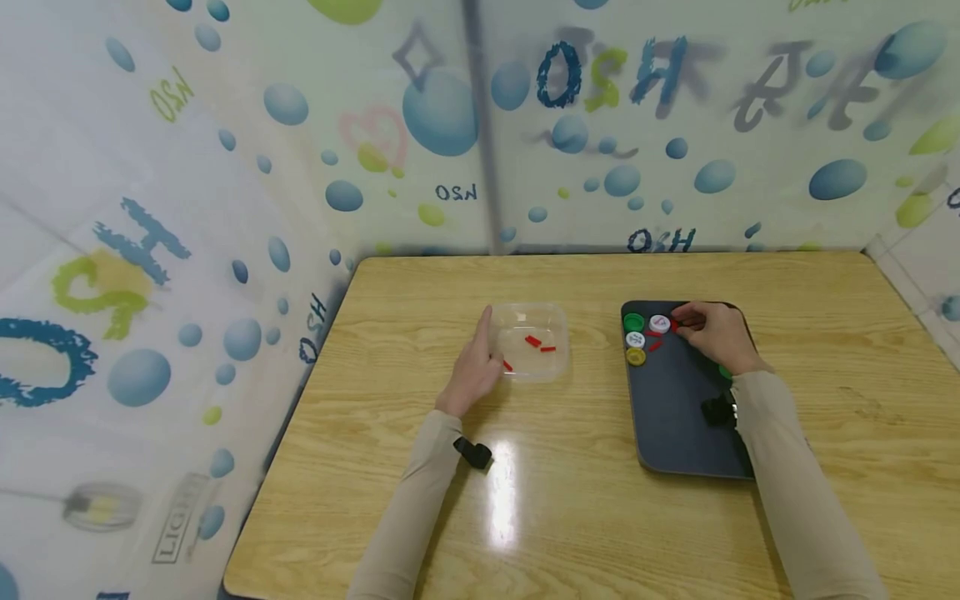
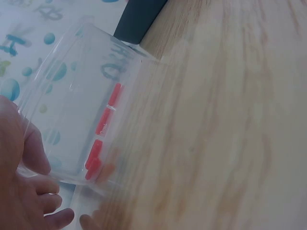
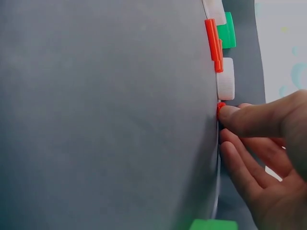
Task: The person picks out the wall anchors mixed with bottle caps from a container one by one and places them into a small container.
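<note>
A red piece (image 3: pixel 221 106), long axis unclear, lies just right of a white cap (image 1: pixel 660 323) in the tray (image 1: pixel 675 433)'s far part, pinched by the right hand (image 1: pixel 717 335), while the left hand (image 1: pixel 476 365), well left, grips the tub (image 1: pixel 551 365).

"LIGH" (image 1: pixel 178 523), mirrored "H2O" (image 1: pixel 606 79) on walls (image 1: pixel 495 208)

hd: high, fwd/dn | LW: close, tub (image 2: pixel 88 103) | RW: close, tray (image 3: pixel 110 115) | both shared w/ hd
</note>
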`<action>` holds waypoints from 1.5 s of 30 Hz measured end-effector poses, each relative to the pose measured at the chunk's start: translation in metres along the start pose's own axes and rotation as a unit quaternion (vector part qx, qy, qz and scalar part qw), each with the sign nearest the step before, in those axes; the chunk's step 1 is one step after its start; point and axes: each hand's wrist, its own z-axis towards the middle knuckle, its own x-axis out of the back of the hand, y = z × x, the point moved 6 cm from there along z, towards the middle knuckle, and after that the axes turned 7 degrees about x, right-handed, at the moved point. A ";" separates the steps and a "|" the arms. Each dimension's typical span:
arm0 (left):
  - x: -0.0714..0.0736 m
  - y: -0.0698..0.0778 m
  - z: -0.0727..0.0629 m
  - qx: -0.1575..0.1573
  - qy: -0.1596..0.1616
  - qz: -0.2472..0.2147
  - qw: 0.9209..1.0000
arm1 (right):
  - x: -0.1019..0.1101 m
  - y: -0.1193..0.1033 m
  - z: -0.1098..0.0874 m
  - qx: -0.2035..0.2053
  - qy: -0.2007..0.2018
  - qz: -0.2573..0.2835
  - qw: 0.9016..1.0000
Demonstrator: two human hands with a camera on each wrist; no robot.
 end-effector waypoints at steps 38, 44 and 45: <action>0.000 0.001 -0.002 0.002 -0.010 0.000 1.000 | 0.004 -0.006 0.004 -0.043 0.008 -0.002 0.999; 0.000 0.001 -0.001 -0.001 -0.007 -0.003 1.000 | 0.007 -0.013 0.004 -0.040 0.011 0.000 0.999; 0.000 0.001 -0.001 -0.002 -0.007 -0.003 1.000 | 0.008 -0.014 0.004 -0.041 0.012 0.000 0.999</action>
